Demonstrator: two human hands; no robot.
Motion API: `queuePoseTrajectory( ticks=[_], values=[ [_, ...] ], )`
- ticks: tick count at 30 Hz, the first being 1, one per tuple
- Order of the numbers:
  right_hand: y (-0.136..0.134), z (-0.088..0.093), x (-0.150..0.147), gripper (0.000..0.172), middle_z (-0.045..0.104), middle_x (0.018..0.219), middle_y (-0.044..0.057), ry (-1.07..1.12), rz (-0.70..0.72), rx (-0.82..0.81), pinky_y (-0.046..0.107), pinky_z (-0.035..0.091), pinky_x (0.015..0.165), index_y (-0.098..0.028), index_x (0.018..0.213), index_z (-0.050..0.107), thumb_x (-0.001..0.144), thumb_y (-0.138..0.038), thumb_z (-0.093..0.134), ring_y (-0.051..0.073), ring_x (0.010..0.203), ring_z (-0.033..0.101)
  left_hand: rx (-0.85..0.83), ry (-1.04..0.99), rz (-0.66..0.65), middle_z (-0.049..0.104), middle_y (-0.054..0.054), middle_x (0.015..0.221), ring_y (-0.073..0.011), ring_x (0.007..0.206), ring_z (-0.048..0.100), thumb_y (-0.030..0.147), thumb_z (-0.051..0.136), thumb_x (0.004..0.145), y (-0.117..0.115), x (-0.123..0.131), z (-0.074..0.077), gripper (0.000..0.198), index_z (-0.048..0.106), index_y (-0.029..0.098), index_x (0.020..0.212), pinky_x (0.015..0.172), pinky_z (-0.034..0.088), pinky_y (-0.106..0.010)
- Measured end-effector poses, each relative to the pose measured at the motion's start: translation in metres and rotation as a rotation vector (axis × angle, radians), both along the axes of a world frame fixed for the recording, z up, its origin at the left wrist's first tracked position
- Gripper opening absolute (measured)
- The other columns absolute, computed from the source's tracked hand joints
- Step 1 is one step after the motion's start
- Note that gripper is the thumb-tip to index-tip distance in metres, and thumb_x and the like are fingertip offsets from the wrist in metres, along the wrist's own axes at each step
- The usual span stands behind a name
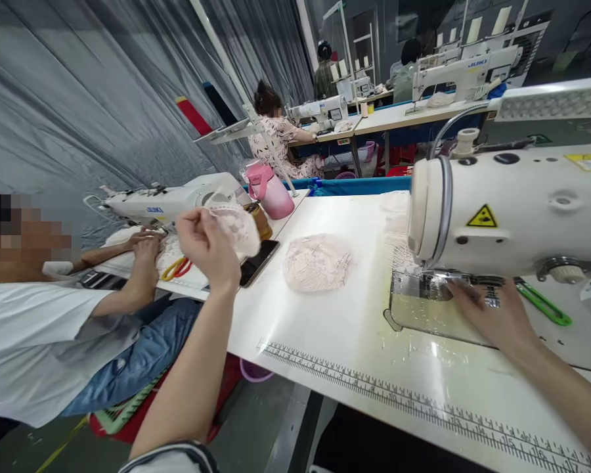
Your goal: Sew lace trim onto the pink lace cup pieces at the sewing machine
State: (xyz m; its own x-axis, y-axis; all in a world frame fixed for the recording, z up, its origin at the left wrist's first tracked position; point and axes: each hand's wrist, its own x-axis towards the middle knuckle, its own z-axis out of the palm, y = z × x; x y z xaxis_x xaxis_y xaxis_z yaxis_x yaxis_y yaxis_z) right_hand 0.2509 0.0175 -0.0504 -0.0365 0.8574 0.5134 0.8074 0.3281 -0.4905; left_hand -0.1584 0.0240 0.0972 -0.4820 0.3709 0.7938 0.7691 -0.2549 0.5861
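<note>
My left hand [204, 240] is raised over the table's left side, its fingers closed on a pale lace fabric piece [239, 228] that hangs to the right. My right hand [495, 312] reaches under the head of the white sewing machine [512, 203], beside the presser foot [440, 281]. Machine parts hide some of its fingers, and I cannot make out whether they grip anything. A second lace piece [319, 263] lies flat on the white table [295, 322] between my hands. More pale lace [396, 230] lies behind the needle area.
A dark phone [259, 263], a pink jug [270, 190] and red-and-yellow scissors [176, 268] are at the left. There a co-worker's hands [145, 243] work at another machine. A green cutter [544, 302] lies right of my right hand. A printed ruler [398, 391] follows the front edge.
</note>
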Motion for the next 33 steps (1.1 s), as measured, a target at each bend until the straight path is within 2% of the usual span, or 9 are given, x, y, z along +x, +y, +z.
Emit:
queuePoseTrajectory(
  ticks=[5, 7, 10, 12, 14, 17, 21, 25, 33],
  values=[
    [-0.001, 0.008, -0.005, 0.046, 0.057, 0.071, 0.011, 0.016, -0.019, -0.03, 0.05, 0.048, 0.077, -0.025, 0.049, 0.035, 0.08, -0.052, 0.055, 0.033, 0.087, 0.056, -0.315, 0.096, -0.307, 0.052, 0.003, 0.069, -0.0113, 0.056, 0.042, 0.04, 0.057, 0.086, -0.047, 0.052, 0.011, 0.019, 0.06, 0.021, 0.089, 0.051, 0.03, -0.027],
    [-0.002, 0.01, -0.006, 0.045, 0.057, 0.07, 0.01, 0.008, -0.025, -0.024, 0.048, 0.048, 0.077, -0.025, 0.049, 0.037, 0.081, -0.051, 0.056, 0.031, 0.084, 0.056, -0.492, 0.052, -0.496, 0.054, 0.003, 0.065, -0.0108, 0.051, 0.045, 0.042, 0.058, 0.085, -0.058, 0.082, 0.002, 0.021, 0.06, 0.022, 0.087, 0.046, 0.033, -0.024],
    [-0.003, 0.013, -0.007, 0.044, 0.056, 0.065, 0.007, -0.013, -0.004, -0.025, 0.045, 0.048, 0.075, -0.024, 0.05, 0.038, 0.084, -0.046, 0.054, 0.026, 0.073, 0.055, -0.875, -0.176, -0.94, 0.062, 0.002, 0.073, -0.0127, 0.059, 0.056, 0.044, 0.051, 0.089, -0.053, 0.127, -0.021, 0.023, 0.058, 0.022, 0.093, 0.05, 0.042, -0.022],
    [-0.003, 0.014, -0.007, 0.041, 0.054, 0.061, 0.004, -0.035, 0.001, 0.003, 0.043, 0.049, 0.072, -0.024, 0.051, 0.039, 0.085, -0.04, 0.055, 0.023, 0.067, 0.053, -1.026, -0.052, -1.05, 0.065, -0.001, 0.079, -0.0146, 0.068, 0.06, 0.042, 0.047, 0.092, -0.038, 0.151, -0.04, 0.025, 0.06, 0.021, 0.09, 0.056, 0.045, -0.023],
    [-0.002, 0.014, -0.008, 0.036, 0.054, 0.061, 0.004, -0.055, -0.002, 0.062, 0.043, 0.049, 0.073, -0.023, 0.053, 0.044, 0.084, -0.033, 0.057, 0.023, 0.069, 0.054, -1.05, 0.212, -0.991, 0.067, -0.003, 0.083, -0.0174, 0.073, 0.062, 0.038, 0.042, 0.095, -0.024, 0.168, -0.058, 0.027, 0.062, 0.02, 0.091, 0.062, 0.047, -0.026],
    [-0.002, 0.014, -0.008, 0.025, 0.06, 0.069, 0.006, -0.083, -0.003, 0.111, 0.041, 0.049, 0.075, -0.021, 0.059, 0.055, 0.084, -0.023, 0.057, 0.024, 0.076, 0.057, -0.779, 0.628, -0.797, 0.069, -0.006, 0.094, -0.021, 0.085, 0.063, 0.029, 0.04, 0.097, -0.022, 0.18, -0.076, 0.024, 0.062, 0.019, 0.097, 0.071, 0.051, -0.033],
    [-0.009, 0.016, -0.01, 0.021, 0.066, 0.071, 0.003, -0.198, 0.091, 0.2, 0.032, 0.044, 0.058, -0.02, 0.075, 0.067, 0.085, -0.015, 0.049, 0.019, 0.063, 0.055, -0.546, 1.028, -0.847, 0.068, -0.009, 0.106, -0.0217, 0.095, 0.064, 0.021, 0.04, 0.097, -0.045, 0.183, -0.091, 0.024, 0.061, 0.015, 0.107, 0.075, 0.055, -0.035],
    [-0.021, 0.023, -0.017, 0.031, 0.071, 0.09, -0.002, -0.425, 0.296, 0.32, 0.028, 0.043, 0.066, -0.024, 0.096, 0.067, 0.083, -0.007, 0.045, 0.014, 0.072, 0.059, -0.552, 1.15, -0.779, 0.055, -0.018, 0.132, -0.0287, 0.123, 0.052, 0.034, 0.041, 0.097, -0.051, 0.185, -0.104, 0.043, 0.05, 0.005, 0.128, 0.095, 0.051, -0.041],
    [-0.017, 0.014, -0.018, 0.032, 0.07, 0.101, 0.005, -0.569, 0.204, 0.203, 0.036, 0.045, 0.074, -0.019, 0.105, 0.065, 0.087, -0.006, 0.041, 0.019, 0.082, 0.061, -0.632, 1.2, -0.887, 0.042, -0.017, 0.143, -0.0292, 0.135, 0.036, 0.043, 0.039, 0.093, -0.029, 0.187, -0.105, 0.061, 0.04, 0.003, 0.139, 0.107, 0.042, -0.042]
  ],
)
